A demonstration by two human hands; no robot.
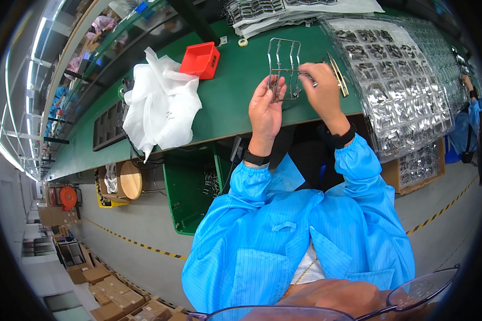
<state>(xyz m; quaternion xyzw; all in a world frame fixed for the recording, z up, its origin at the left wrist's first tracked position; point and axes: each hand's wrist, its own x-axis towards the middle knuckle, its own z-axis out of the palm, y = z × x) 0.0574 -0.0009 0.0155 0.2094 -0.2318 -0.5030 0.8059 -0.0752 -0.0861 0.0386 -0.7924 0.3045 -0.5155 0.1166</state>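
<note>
My left hand is closed around the lower end of a metal wire frame, a rack of thin bent rods held up above the green bench. At the frame's right side my right hand pinches a slim metal piece that meets the rods. Fingers hide part of it, so I cannot tell its kind or whether it is fixed to the frame. Just right of that hand, a long thin gold-and-dark tool lies on the bench.
Clear trays of small metal parts cover the bench's right side. A red bin, crumpled white sheeting and a dark compartment tray stand left. Below are a green crate and a carton. A co-worker's sleeve shows far right.
</note>
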